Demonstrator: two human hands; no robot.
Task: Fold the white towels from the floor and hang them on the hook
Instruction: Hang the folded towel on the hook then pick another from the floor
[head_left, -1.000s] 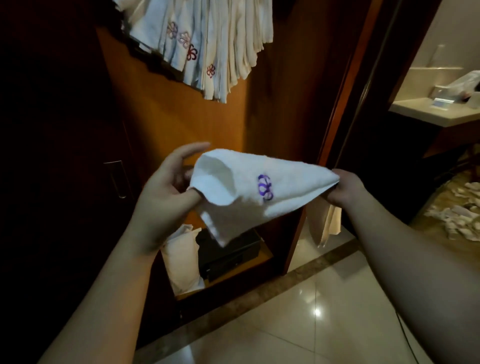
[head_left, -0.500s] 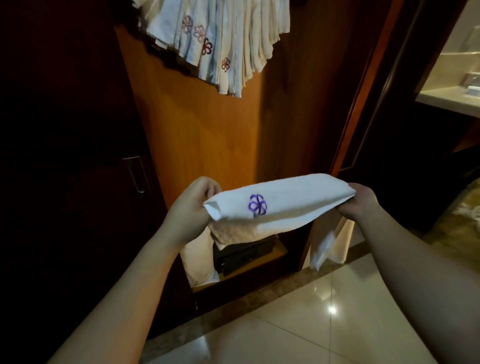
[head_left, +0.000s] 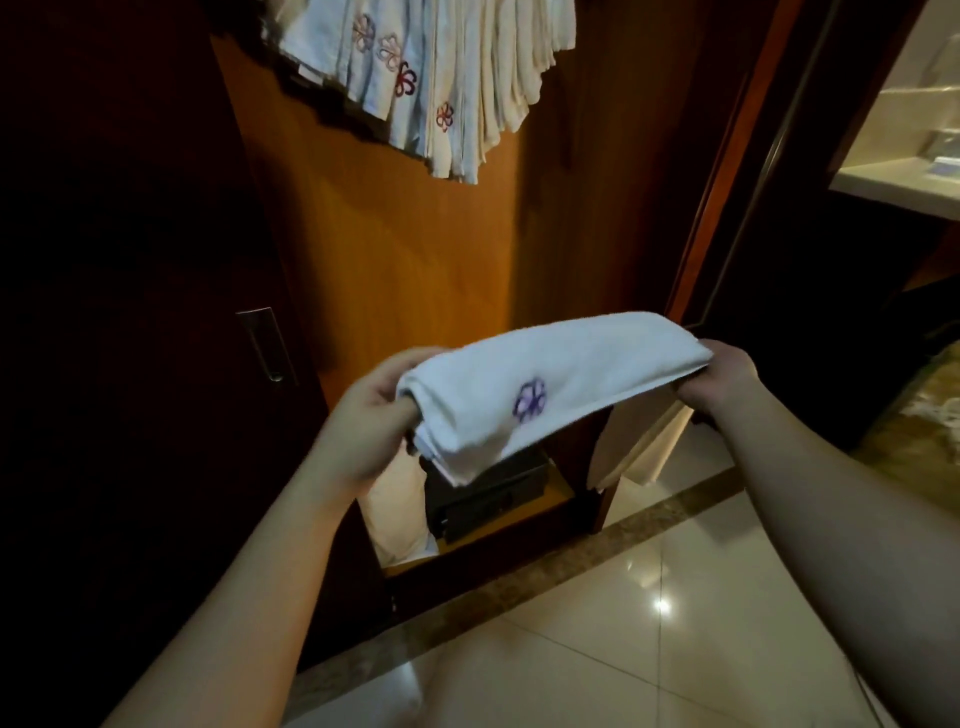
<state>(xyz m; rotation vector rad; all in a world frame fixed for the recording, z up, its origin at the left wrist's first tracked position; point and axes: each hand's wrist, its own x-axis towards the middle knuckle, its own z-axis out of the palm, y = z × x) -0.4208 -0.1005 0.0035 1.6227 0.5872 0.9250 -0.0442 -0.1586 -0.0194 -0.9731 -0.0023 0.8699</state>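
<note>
- Dim wooden wardrobe panelling (head_left: 415, 270) fills the background, with a glossy tiled floor (head_left: 649, 649) below it.
- At chest height in front of the panel, a folded white towel (head_left: 550, 374) is stretched between both hands, a purple flower mark facing the camera; it looks folded into a narrow band of several layers.
- At its left end, the left hand (head_left: 363, 426) grips the towel, thumb on the near side and fingers curled behind the cloth.
- At its right end, the right hand (head_left: 722, 384) pinches the towel, fingers closed together around the edge.
- Above, a fan of hung towels (head_left: 447, 88) with flower marks droops from the top of the panel; the hook itself is out of view.
- Below the towel, a dark box (head_left: 488, 493) sits on a low shelf beside a pale bag (head_left: 400, 514).
- Progress, as I judge it: many towels are already hung, this one is folded or nearly so and not yet hung; lifting it to the hook remains. Whether more lie on the floor cannot be told.
</note>
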